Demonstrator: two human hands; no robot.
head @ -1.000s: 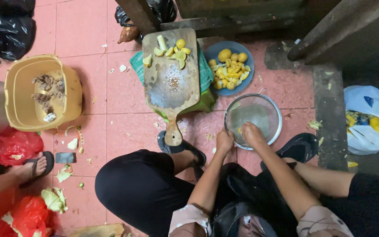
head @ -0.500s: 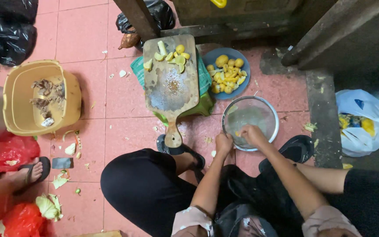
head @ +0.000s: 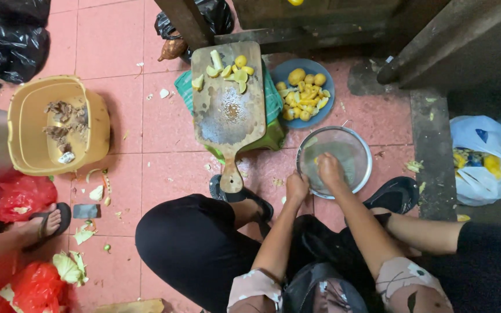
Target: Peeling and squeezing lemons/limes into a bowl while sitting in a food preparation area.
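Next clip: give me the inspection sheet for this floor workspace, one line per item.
Surface: pink tiled floor, scattered with peel scraps.
Job's things: metal bowl; blue plate of yellow pieces; wooden cutting board with cut pieces.
Clutter: yellow basin, red bags, black bags, white bag.
Hands: left hand at the bowl's rim; right hand inside the bowl.
Cables: nothing seen.
Surroundings: another person's sandalled foot; wooden beams.
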